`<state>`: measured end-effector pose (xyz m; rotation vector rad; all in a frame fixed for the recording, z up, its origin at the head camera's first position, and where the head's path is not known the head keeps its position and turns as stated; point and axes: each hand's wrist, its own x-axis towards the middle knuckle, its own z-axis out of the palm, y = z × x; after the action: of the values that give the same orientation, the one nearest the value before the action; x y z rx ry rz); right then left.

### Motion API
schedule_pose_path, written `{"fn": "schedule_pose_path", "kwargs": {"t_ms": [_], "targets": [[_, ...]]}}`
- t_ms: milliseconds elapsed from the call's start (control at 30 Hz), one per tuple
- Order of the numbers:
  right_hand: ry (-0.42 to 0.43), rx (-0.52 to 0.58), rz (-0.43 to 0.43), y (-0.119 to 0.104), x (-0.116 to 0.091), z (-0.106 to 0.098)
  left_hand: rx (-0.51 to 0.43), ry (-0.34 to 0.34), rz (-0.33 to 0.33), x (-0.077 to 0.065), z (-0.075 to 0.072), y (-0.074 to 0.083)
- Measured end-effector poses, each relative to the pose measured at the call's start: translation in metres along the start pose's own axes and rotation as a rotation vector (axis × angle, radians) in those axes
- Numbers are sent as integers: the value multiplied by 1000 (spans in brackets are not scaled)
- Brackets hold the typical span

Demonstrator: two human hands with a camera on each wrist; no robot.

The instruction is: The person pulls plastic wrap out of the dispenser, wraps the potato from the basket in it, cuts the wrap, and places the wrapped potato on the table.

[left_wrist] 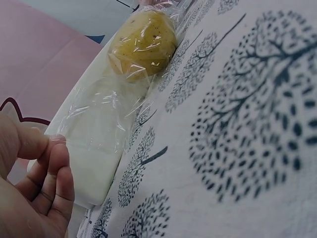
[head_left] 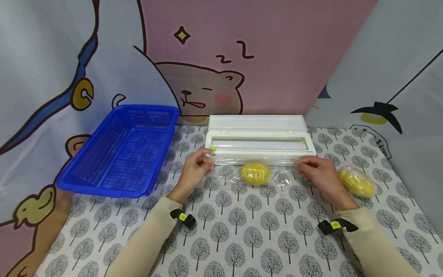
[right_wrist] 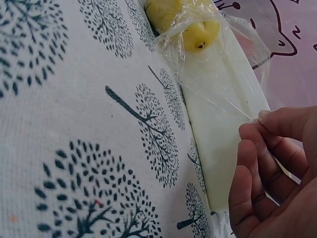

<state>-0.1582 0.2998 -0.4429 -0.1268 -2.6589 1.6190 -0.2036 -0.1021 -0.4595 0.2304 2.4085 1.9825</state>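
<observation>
A smooth yellow fruit (head_left: pixel 254 174), with a dark spot at one end, lies on the cloth under clear cling film (left_wrist: pixel 99 111), close to the front of a white film dispenser box (head_left: pixel 261 158). My left hand (head_left: pixel 195 169) pinches the left corner of the film between thumb and forefinger, beside the green slider (head_left: pixel 212 148). At the other corner my right hand (head_left: pixel 320 176) pinches the film the same way. Between the hands the film stretches along the box's front edge. Wrinkled film sticks out on both sides of the fruit.
Behind the film roll (head_left: pixel 259 145), the box's lid (head_left: pixel 257 123) stands raised. A blue plastic basket (head_left: pixel 160 165) sits at the left. Right of my right hand lies another film-wrapped yellow fruit (head_left: pixel 357 181). The tree-print tablecloth (head_left: pixel 238 238) meets a cartoon curtain (head_left: pixel 277 57) at the back.
</observation>
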Motion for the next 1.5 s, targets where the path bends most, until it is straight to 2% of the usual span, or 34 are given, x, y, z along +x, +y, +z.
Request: {"fn": "schedule_pose_path", "kwargs": {"t_ms": [333,900,1500], "targets": [[-22,-8,-23,-2,0,0,26,-12,38,0,-3,-1],[-25,-20,-24,-3,2,1,-15,-17,87,-1,-1,-6],[-12,11,-57,-3,1,1,-13,-40,90,-3,-2,-5]]}}
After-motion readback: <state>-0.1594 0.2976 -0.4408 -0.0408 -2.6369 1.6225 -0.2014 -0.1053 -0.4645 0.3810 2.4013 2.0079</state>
